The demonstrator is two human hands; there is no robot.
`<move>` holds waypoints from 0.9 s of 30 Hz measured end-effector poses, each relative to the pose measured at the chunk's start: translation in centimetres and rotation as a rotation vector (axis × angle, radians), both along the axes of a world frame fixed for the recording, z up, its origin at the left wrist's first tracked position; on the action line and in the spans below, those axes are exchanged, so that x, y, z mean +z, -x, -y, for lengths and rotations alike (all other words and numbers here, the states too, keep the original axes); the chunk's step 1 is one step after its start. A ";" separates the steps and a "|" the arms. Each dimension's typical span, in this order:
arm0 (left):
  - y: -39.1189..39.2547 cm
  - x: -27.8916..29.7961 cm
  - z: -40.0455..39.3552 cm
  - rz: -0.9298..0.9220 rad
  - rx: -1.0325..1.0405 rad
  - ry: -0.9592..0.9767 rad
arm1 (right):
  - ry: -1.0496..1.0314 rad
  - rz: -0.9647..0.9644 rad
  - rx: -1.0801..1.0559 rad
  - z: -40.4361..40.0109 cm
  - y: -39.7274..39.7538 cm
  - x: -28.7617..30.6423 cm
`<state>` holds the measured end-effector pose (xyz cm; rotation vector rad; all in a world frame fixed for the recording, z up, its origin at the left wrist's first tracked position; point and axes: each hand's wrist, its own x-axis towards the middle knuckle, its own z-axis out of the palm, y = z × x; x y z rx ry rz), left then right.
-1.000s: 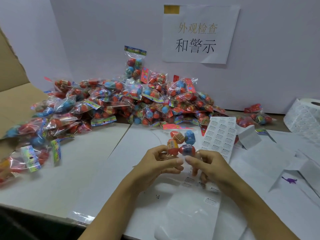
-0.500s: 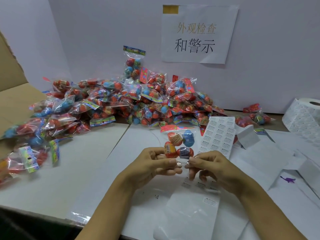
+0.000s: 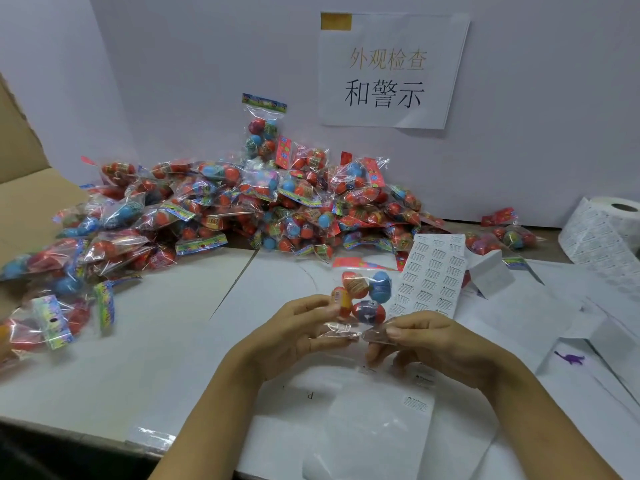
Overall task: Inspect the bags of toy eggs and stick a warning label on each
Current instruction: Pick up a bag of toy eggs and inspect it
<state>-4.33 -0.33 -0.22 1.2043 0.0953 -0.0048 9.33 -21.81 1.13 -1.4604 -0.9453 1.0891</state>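
Both hands on one bag of toy eggs, mid-table, above white paper.

L to R: cardboard box [image 3: 24, 188]; pile of egg bags [image 3: 221, 209] along back wall; left hand [image 3: 294, 330] pinches bag [image 3: 363, 299] at lower edge, right hand [image 3: 429, 344] pinches same edge just beside; label sheet [image 3: 433, 271] behind rt hand; label roll [image 3: 606, 233] far rt.
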 end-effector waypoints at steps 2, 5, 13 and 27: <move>-0.3 0.1 0.5 -0.022 0.092 -0.007 | 0.020 0.042 0.027 0.0 0.3 -0.1; -0.6 0.0 1.1 -0.049 0.204 0.026 | 0.058 0.122 0.055 -0.2 0.6 -0.2; -0.7 -0.2 1.3 -0.014 0.308 -0.103 | 0.062 0.155 -0.307 -1.0 1.0 0.1; -1.1 -1.4 2.3 0.082 0.387 -0.244 | -0.129 0.048 -0.526 -3.1 3.1 -1.2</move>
